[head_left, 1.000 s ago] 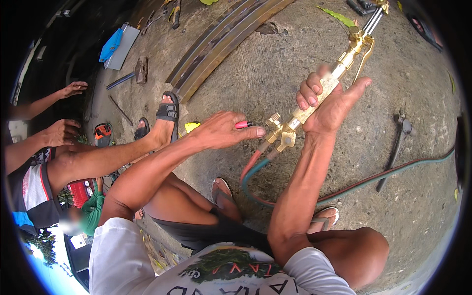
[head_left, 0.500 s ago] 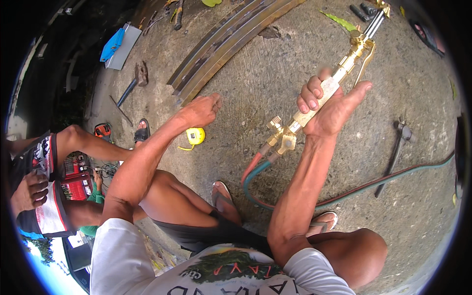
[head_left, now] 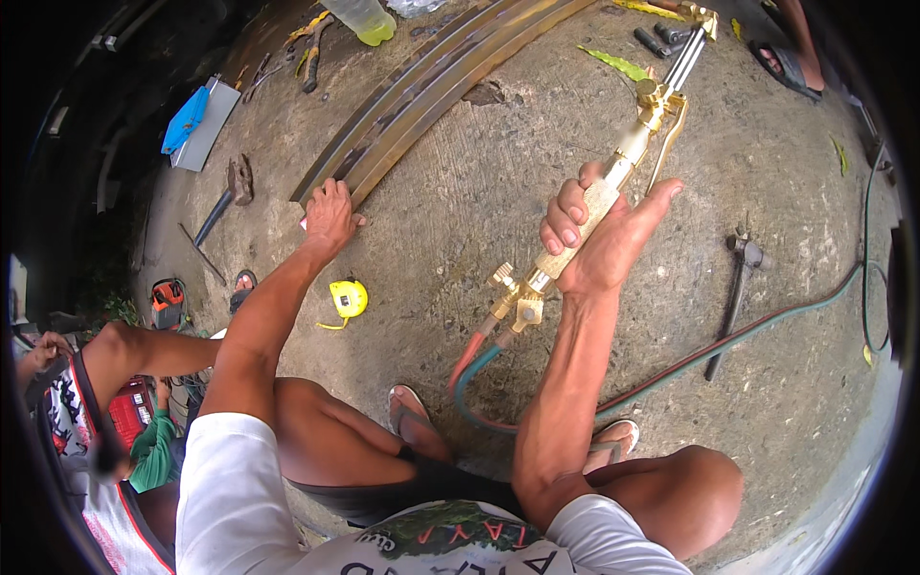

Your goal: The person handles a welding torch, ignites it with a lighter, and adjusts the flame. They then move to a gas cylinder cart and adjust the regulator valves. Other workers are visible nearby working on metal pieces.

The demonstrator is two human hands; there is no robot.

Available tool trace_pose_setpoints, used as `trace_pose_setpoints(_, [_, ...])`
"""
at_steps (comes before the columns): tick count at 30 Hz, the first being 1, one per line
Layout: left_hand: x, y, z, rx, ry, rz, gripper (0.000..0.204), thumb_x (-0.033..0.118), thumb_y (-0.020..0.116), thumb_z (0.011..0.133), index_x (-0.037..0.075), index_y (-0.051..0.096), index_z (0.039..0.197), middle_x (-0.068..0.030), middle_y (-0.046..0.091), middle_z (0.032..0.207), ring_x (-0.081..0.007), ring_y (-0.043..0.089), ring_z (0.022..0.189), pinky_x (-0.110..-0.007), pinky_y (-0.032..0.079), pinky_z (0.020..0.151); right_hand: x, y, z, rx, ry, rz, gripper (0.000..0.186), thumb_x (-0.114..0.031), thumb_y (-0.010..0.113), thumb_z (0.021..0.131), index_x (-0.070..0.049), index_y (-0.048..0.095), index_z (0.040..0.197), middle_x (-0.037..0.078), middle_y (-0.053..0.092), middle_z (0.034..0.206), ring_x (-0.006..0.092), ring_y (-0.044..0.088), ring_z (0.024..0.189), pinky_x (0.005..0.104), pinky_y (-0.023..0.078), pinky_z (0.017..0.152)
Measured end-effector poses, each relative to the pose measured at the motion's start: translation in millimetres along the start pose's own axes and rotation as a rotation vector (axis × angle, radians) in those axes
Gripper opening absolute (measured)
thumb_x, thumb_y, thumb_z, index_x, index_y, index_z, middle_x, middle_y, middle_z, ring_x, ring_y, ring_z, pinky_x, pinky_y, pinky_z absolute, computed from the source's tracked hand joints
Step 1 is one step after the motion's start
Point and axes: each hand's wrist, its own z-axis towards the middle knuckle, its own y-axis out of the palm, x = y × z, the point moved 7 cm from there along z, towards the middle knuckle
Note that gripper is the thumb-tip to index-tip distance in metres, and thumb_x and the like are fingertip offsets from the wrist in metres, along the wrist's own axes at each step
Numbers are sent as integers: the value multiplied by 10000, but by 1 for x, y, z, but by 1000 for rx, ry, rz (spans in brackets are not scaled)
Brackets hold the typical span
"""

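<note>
My right hand [head_left: 596, 240] is wrapped around the handle of a brass cutting torch [head_left: 602, 199], its thumb stretched out along the side near the lever. The torch head points away to the far right, and a red and a green hose [head_left: 479, 362] run from its valves. My left hand [head_left: 331, 218] is at the near end of curved steel bars [head_left: 398, 153], its fingers curled down against them. A small red and white bit shows beside that hand; what it is, the fingers hide. Near my left forearm lies a yellow tape measure [head_left: 349, 299].
A hammer [head_left: 738, 287] lies on the concrete at right, by the hoses. Another hammer [head_left: 228, 196] and a blue object on a grey box [head_left: 203, 129] are at left. Two people are nearby: a bent knee [head_left: 115, 345] at left and a sandalled foot [head_left: 791, 67] at far right.
My left hand has moved left and forward to the end of the steel bars. The torch remains in my right hand. A foot has appeared at the far right.
</note>
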Motion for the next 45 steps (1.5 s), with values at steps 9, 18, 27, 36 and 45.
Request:
trace_pose_setpoints(9, [-2,-13,1,121,-184,32,974,239,835,700,-164,319,1421,-260,486,1308,-376,483,1193,-491,479,946,-2,3,-5,-9,-24,-7,894,-925,203,829,-94,527,892,-10,412,562,100,383,398,260,361,343])
trace_pose_setpoints(18, [-6,4,9,77,-183,52,989,260,774,713,-223,293,1428,-283,526,1311,-380,461,1240,-486,453,966,12,9,-7,-14,14,-43,901,-942,216,804,-97,508,913,9,435,560,110,388,382,263,362,341])
trace_pose_setpoints(27, [-3,2,10,163,-99,4,889,134,702,670,-280,322,1359,-345,586,1177,-420,521,1147,-473,466,967,18,16,-14,-44,30,-48,890,-927,214,823,-94,519,895,-8,428,559,90,394,387,242,381,340])
trace_pose_setpoints(36, [-7,-4,10,147,-81,-32,887,137,721,639,-297,356,1321,-352,602,1122,-419,572,1098,-438,500,949,24,14,-11,-36,85,-29,897,-952,235,792,-107,515,900,7,425,559,113,379,386,269,357,346])
trace_pose_setpoints(45, [-47,-7,27,97,-84,-198,775,131,685,658,-281,414,1255,-388,631,1043,-515,568,1101,-494,518,952,30,13,-9,-48,112,-27,915,-962,224,778,-108,529,899,23,440,551,140,391,381,290,365,349])
